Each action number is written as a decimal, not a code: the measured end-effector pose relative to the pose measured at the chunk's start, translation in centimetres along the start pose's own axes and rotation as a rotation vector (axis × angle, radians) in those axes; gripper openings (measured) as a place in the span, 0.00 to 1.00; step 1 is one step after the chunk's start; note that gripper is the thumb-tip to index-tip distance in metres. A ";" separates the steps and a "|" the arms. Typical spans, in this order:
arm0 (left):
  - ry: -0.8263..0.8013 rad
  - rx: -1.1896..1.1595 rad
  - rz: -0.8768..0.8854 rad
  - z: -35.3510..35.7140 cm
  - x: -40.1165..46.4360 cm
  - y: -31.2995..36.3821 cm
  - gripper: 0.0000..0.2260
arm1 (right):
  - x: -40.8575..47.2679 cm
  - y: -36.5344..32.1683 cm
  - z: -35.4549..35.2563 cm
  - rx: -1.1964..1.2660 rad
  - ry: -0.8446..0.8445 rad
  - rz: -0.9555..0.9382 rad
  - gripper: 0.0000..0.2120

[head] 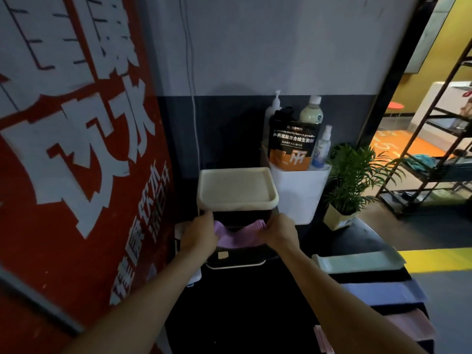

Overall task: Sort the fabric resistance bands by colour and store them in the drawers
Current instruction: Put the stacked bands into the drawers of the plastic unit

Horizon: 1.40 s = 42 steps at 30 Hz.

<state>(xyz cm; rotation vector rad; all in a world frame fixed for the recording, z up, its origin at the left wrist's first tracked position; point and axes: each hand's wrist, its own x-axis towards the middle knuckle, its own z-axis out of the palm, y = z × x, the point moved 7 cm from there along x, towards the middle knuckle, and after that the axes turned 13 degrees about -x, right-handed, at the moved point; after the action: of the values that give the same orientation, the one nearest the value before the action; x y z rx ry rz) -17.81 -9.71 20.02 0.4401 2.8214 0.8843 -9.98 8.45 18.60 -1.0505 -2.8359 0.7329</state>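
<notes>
Left hand (200,235), right hand (279,232) gripping purple band (236,238)

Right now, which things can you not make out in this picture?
- Head view: inside of the open drawer, hidden by the purple band and both hands.
- Fingers of the left hand and right hand, tucked behind the band.
- Pink bands, cut off by the bottom edge.
- Small print on the black pouch, too small.

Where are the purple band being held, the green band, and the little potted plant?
purple band (236,237): head view, middle of the sagging fabric.
green band (357,261): head view, centre of its flat face.
potted plant (353,175): head view, its leaves.
</notes>
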 end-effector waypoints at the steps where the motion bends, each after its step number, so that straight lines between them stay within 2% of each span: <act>1: -0.005 0.033 0.006 0.3 0.0 0.1 0.11 | 0.0 -0.1 0.1 -0.027 0.002 -0.001 0.07; 6: -0.040 0.145 0.068 0.8 -0.3 0.6 0.11 | -0.3 -0.5 0.2 -0.150 0.028 -0.057 0.09; 9: -0.026 0.027 0.166 0.4 -0.9 0.6 0.12 | -1.0 -0.8 -0.4 -0.239 0.075 -0.098 0.08; 13: 0.076 -0.166 0.235 -0.9 -2.2 -0.7 0.12 | -1.8 -0.4 -1.4 -0.248 0.164 -0.177 0.05; 18: 0.107 -0.337 0.122 -1.1 -3.7 -3.9 0.25 | -2.9 1.9 -2.3 -0.037 0.161 -0.196 0.18; 22: 0.059 -0.424 -0.010 0.0 -3.8 -5.9 0.30 | -3.1 3.9 -1.0 -0.053 0.008 -0.152 0.33; 25: 0.061 -0.481 -0.042 0.6 -3.7 -6.3 0.27 | -2.8 4.6 -0.1 -0.012 -0.045 -0.131 0.27; 29: 0.111 -0.549 -0.034 0.4 -3.4 -6.0 0.21 | -1.9 4.4 -0.4 0.013 0.025 -0.123 0.18; 31: 0.120 -0.597 -0.034 0.4 -2.9 -5.8 0.19 | -1.3 4.1 -0.5 0.005 0.044 -0.134 0.17; 36: 0.153 -0.681 -0.054 0.4 -1.0 -5.8 0.26 | 0.6 3.6 -0.2 0.058 0.057 -0.123 0.18; 42: 0.224 -0.664 -0.015 0.1 1.6 -5.3 0.23 | 3.1 3.3 0.0 0.161 0.088 -0.082 0.21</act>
<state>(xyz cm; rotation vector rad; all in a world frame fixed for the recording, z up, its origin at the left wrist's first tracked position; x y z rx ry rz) -20.50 -13.33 16.80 0.2299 2.4766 1.8591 -10.40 12.55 16.70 -0.9146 -2.6763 0.8672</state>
